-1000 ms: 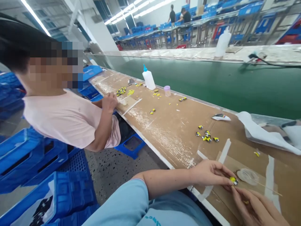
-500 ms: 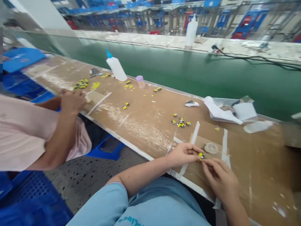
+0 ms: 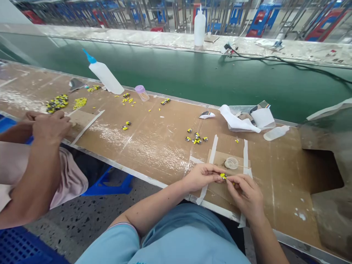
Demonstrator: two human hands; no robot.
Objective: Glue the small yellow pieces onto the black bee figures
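Observation:
Between finger and thumb, my left hand pinches a small yellow-and-black piece. My right hand has its thumb and fingertips pressed together against the right side of that piece; whether it grips a separate small part is too small to tell. Just behind my hands, a shallow clear round dish lies on a taped cardboard sheet, with a thin stick across its right side. Farther back sits a loose cluster of similar yellow-and-black pieces. One small yellow part lies alone to the right.
A blue-tipped white bottle leans beside a purple-lidded jar. At back right are a clear tray with white paper and a small bottle. A co-worker's hands are at left, near yellow-and-black piles.
The view has swung right, so everything sits farther left. Both my hands stay together at the small piece, and the right fingertips still meet it.

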